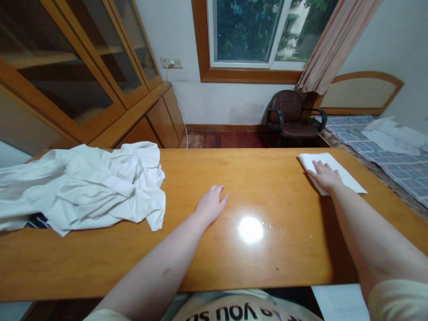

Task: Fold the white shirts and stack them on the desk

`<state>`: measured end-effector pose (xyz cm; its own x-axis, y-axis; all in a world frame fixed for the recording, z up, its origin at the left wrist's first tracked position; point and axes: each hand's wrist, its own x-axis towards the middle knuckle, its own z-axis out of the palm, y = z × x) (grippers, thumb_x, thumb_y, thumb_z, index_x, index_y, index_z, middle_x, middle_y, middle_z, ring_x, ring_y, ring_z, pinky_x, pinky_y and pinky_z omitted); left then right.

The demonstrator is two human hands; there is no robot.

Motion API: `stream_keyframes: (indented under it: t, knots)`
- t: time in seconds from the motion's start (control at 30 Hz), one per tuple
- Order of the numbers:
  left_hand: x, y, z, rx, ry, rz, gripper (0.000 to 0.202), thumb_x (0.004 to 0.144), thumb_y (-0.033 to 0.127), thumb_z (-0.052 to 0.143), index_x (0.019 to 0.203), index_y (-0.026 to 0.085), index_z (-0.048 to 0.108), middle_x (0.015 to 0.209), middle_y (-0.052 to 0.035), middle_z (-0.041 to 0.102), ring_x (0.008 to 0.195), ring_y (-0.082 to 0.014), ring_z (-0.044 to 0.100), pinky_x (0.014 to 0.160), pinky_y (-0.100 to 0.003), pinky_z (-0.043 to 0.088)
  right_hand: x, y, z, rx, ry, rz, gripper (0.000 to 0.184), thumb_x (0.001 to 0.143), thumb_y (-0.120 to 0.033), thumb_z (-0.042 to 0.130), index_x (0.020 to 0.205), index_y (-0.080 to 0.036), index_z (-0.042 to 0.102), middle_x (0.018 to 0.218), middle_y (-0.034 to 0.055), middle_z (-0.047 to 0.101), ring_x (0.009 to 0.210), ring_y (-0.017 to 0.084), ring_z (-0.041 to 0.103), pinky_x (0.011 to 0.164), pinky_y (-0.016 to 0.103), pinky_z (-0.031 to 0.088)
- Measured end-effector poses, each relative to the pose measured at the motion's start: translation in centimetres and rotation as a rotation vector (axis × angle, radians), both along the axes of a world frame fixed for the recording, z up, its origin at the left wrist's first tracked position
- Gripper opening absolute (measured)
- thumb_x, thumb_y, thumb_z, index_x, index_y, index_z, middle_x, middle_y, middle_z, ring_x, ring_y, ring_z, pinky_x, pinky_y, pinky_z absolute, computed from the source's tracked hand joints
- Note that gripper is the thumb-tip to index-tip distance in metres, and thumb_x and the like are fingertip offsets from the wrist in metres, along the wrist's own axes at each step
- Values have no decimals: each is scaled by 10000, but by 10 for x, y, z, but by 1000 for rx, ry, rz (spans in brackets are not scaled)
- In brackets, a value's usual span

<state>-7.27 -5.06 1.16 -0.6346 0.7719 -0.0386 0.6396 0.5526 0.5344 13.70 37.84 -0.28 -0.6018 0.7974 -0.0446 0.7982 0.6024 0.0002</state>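
My right hand (326, 175) lies flat on a folded white cloth (347, 176) at the far right of the wooden table (187, 178). Its fingers are stretched forward over the cloth and do not wrap round it. Near the middle of the tabletop, my left hand (211, 205) rests with nothing in it, thumb apart from the fingers. A heap of crumpled white fabric (110, 187) covers the table's left end, well away from my left hand. Something dark and striped (38, 220) peeks out from under it.
Small water drops (265, 223) dot the tabletop near a bright light reflection. Beyond the table are a brown armchair (289, 111) and a window (247, 31). A bed (401, 165) stands at the right, a glass-door cabinet (100, 58) at the left. Printed paper (341, 303) shows below the front edge.
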Motion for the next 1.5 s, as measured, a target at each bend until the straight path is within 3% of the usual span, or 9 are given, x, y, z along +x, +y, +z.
stream_keyframes:
  t: [0.27, 0.4, 0.5, 0.63, 0.7, 0.9, 1.1, 1.27, 1.5]
  knots:
    - [-1, 1, -3, 2, -1, -1, 369, 883, 335, 464, 1191, 162, 571, 1090, -93, 633, 979, -200, 610, 862, -315, 471, -2, 0, 6, -2, -10, 24, 687, 919, -538, 289, 1470, -129, 282, 1533, 170, 228, 1398, 357, 197, 1058, 642, 190]
    - [-4, 0, -4, 4, 0, -23, 343, 885, 328, 457, 1147, 161, 602, 1000, -78, 655, 898, -191, 618, 810, -305, 474, -26, -33, 14, 49, 137, 48, 584, 864, -459, 461, 1360, -153, 445, 1516, 182, 265, 1379, 374, 229, 1043, 656, 203]
    - [-5, 0, -4, 14, -8, -57, 307, 890, 312, 442, 1076, 167, 638, 969, -76, 672, 892, -190, 619, 794, -299, 468, -55, -87, 12, -225, 439, 51, 464, 833, -415, 502, 1166, -110, 610, 1383, 208, 461, 1284, 310, 417, 1046, 435, 338]
    - [-4, 1, 1, 12, -33, -66, 287, 902, 321, 416, 934, 190, 670, 878, -53, 693, 807, -181, 625, 713, -287, 455, -87, -166, -2, -885, 857, 30, 376, 797, -457, 510, 957, -147, 650, 1020, 140, 691, 897, 240, 650, 766, 341, 501]
    - [-8, -1, 6, -5, -31, -41, 287, 899, 333, 417, 877, 202, 671, 829, -43, 692, 765, -176, 622, 674, -278, 441, -95, -192, -8, -914, 891, 57, 345, 783, -481, 526, 881, -175, 651, 911, 96, 707, 754, 203, 648, 653, 306, 493]
    - [-63, -48, 40, 93, 300, 499, 266, 864, 362, 446, 948, 218, 653, 847, -66, 671, 810, -216, 609, 738, -321, 448, -93, -209, -8, -686, 672, 375, 291, 805, -459, 545, 742, -207, 676, 740, 35, 678, 724, 187, 603, 676, 294, 441]
    - [-124, -122, 45, 209, 623, 1137, 617, 664, 420, 674, 1192, 132, 533, 1422, -246, 367, 1277, -448, 309, 949, -649, 251, -93, -204, -6, -852, 727, 330, 294, 807, -458, 544, 762, -192, 662, 694, 32, 658, 637, 168, 581, 603, 272, 439]
    - [-150, -146, 29, -20, 336, 1337, 593, 588, 258, 685, 1123, 98, 486, 1267, -291, 495, 1148, -444, 450, 874, -632, 330, -93, -206, -6, -733, 655, 406, 261, 816, -425, 541, 764, -207, 675, 729, 27, 674, 716, 186, 601, 674, 286, 433]
    - [-153, -146, 36, 195, 457, 1375, 201, 660, 187, 563, 854, 193, 617, 891, -104, 581, 935, -335, 494, 830, -629, 325, -92, -204, -7, -702, 645, 419, 276, 825, -434, 529, 774, -208, 678, 715, 27, 675, 687, 183, 603, 636, 282, 437]
